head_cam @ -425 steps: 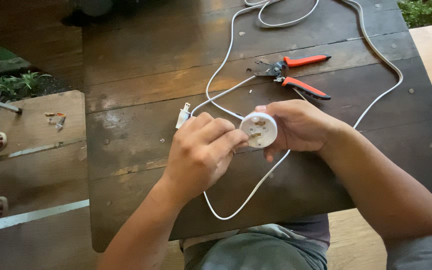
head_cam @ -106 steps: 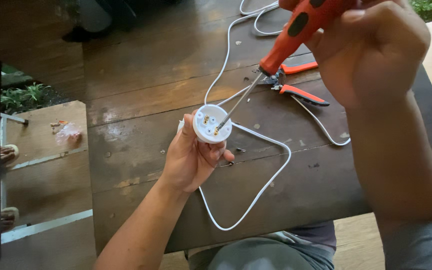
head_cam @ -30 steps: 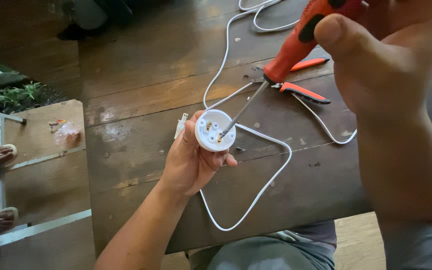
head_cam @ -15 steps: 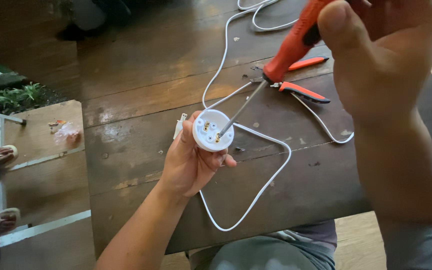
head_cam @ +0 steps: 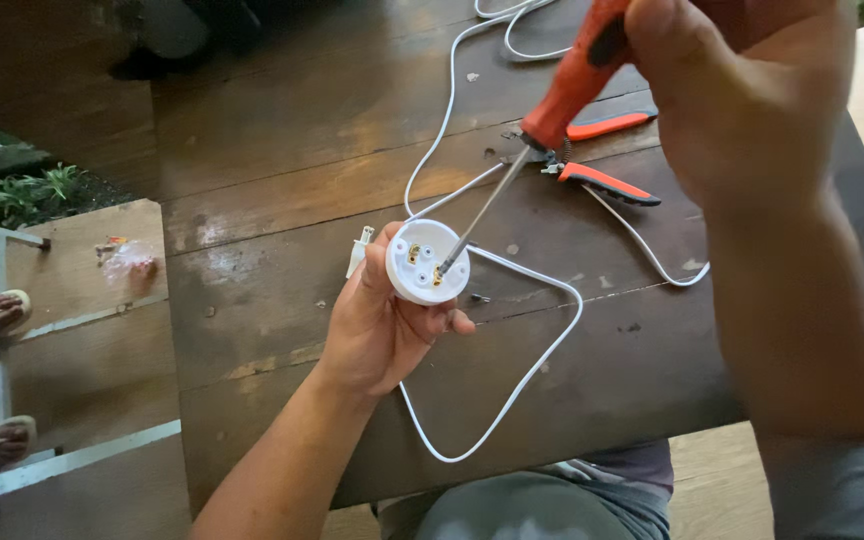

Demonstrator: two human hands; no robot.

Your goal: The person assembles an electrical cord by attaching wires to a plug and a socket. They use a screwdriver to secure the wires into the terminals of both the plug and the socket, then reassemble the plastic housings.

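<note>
Dark, worn wooden planks form the bench [head_cam: 282, 140], its near edge close to the person's lap, with bare room at left. Above it the left hand [head_cam: 377, 330] cups a round white plastic fitting [head_cam: 428, 262] with brass terminals. The right hand [head_cam: 742, 95] is closed around an orange-handled screwdriver [head_cam: 577, 75], its thin metal tip resting on a terminal. White cable [head_cam: 512, 390] loops across the planks; red-handled pliers [head_cam: 602, 150] lie behind.

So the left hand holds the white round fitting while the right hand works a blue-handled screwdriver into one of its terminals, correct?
Not quite: the screwdriver has an orange-red handle, not blue, as the head view shows. The rest stands: the left hand holds the white round fitting, and the right hand puts the tip on a terminal.
</note>
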